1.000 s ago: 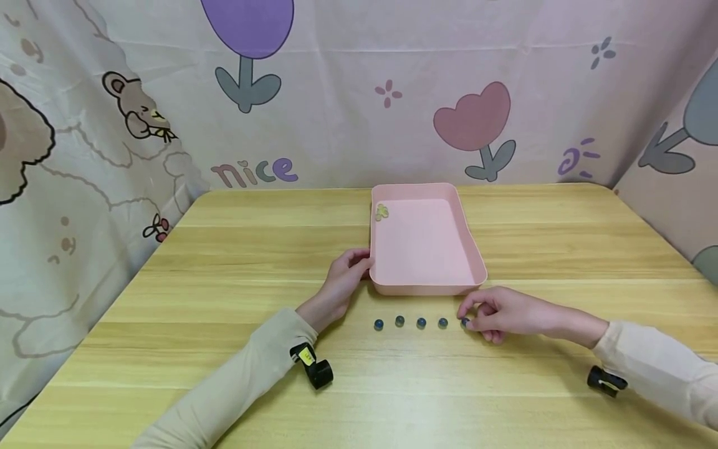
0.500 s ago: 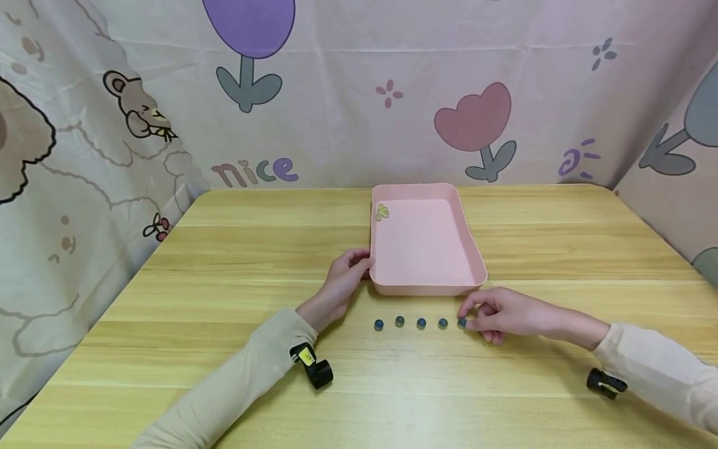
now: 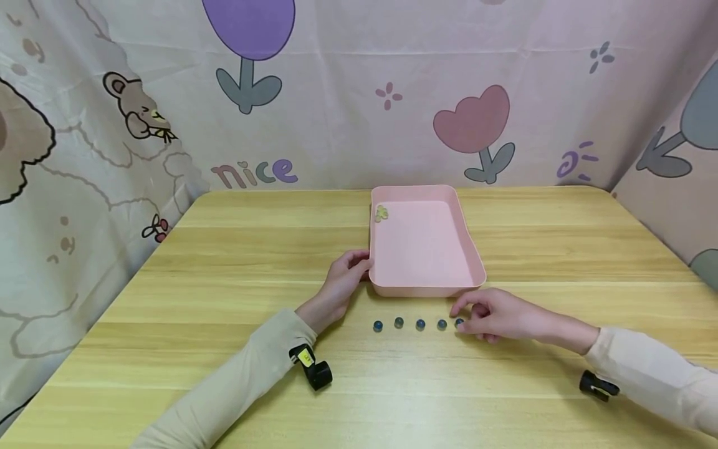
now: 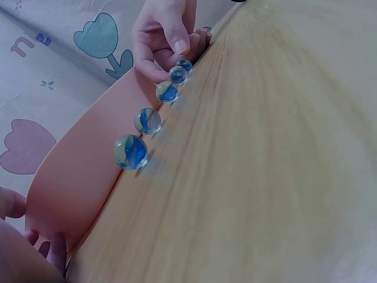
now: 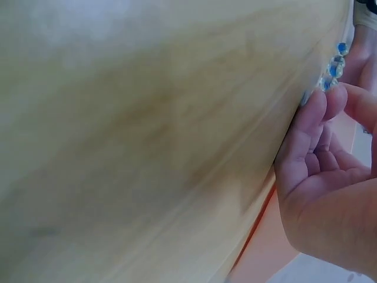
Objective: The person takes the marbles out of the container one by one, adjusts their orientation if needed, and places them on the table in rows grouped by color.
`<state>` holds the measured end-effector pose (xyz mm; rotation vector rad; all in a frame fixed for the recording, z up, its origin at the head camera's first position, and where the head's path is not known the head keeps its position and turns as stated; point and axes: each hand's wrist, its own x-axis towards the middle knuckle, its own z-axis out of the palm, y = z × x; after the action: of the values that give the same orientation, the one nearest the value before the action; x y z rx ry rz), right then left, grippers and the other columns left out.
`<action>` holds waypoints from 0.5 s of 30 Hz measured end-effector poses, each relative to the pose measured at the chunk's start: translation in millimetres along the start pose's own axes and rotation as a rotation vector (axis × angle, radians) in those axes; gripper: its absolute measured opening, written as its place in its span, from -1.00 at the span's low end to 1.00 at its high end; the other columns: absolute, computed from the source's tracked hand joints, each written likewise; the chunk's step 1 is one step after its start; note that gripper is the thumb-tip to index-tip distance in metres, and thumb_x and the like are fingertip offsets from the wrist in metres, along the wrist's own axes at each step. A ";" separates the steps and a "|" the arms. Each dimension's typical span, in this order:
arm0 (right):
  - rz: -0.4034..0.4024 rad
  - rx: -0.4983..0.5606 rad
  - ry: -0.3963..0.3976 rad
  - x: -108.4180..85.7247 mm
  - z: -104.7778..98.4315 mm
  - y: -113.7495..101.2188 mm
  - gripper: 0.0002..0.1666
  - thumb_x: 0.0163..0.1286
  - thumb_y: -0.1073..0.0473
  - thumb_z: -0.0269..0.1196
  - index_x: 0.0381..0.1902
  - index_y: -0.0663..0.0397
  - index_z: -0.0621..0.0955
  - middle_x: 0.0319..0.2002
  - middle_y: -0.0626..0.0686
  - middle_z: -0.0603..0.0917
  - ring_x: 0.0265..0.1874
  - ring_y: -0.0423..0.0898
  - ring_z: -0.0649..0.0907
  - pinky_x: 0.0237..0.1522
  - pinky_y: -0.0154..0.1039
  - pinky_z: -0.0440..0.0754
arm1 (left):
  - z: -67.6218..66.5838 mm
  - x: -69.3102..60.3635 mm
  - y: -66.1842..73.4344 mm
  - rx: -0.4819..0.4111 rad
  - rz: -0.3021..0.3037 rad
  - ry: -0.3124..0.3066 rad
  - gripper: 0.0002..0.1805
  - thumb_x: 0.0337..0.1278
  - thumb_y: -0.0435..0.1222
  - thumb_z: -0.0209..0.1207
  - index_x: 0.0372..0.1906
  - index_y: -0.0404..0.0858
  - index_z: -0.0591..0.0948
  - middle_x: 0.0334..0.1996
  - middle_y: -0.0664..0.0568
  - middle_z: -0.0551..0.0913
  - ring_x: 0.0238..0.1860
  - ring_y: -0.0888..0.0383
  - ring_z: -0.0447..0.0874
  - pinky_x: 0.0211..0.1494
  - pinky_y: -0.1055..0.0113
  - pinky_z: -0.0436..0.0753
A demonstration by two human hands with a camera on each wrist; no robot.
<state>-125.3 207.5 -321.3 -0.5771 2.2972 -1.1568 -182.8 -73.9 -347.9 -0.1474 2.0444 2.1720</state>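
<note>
Several clear glass marbles with blue swirls lie in a row on the table in front of a pink tray (image 3: 426, 291). My right hand (image 3: 499, 313) is at the right end of the row, with its thumb and index finger around the last marble (image 3: 459, 322), partly hidden by the thumb. In the left wrist view the nearest marble (image 4: 131, 152) rests on the wood. My left hand (image 3: 339, 284) holds the tray's near left corner; in the left wrist view its fingers (image 4: 56, 250) touch the wall low down. Right fingertips hide their contact in the right wrist view.
The wooden table (image 3: 224, 280) reaches back to a printed cloth (image 3: 342, 93). A small yellow-green flower shape (image 3: 381, 213) shows at the tray's inner left side. Black wrist cameras are strapped at the left sleeve (image 3: 247, 368) and the right sleeve (image 3: 645, 368).
My right hand has shifted slightly left, and the last marble has come a little closer to its neighbour. The left hand and the tray have stayed put.
</note>
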 end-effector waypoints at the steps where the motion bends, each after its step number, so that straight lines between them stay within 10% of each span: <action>1: -0.003 -0.002 -0.002 0.0 -0.2 0.0 -0.71 0.30 0.17 0.32 -0.09 0.21 0.58 -0.68 -0.04 0.45 -0.71 -0.20 0.45 -0.64 -0.40 0.43 | -0.1 0.1 -0.4 0.001 0.002 -0.002 -0.64 0.33 -0.39 0.09 0.18 -0.40 0.47 0.07 -0.17 0.50 -0.04 0.05 0.51 0.15 0.22 0.49; 15: -0.025 0.004 -0.052 -10.9 -12.2 0.5 -0.51 0.22 0.26 0.34 0.05 0.35 0.46 -0.55 -0.01 0.54 -0.58 -0.18 0.48 -0.53 -0.37 0.45 | -0.1 -1.4 -0.6 -0.005 0.000 0.001 -0.64 0.34 -0.38 0.09 0.18 -0.40 0.47 0.07 -0.17 0.49 -0.02 0.04 0.50 0.16 0.22 0.49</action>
<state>-124.1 221.4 -312.8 -0.6294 2.2493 -1.1441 -181.3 -74.1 -348.2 -0.1491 2.0406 2.1777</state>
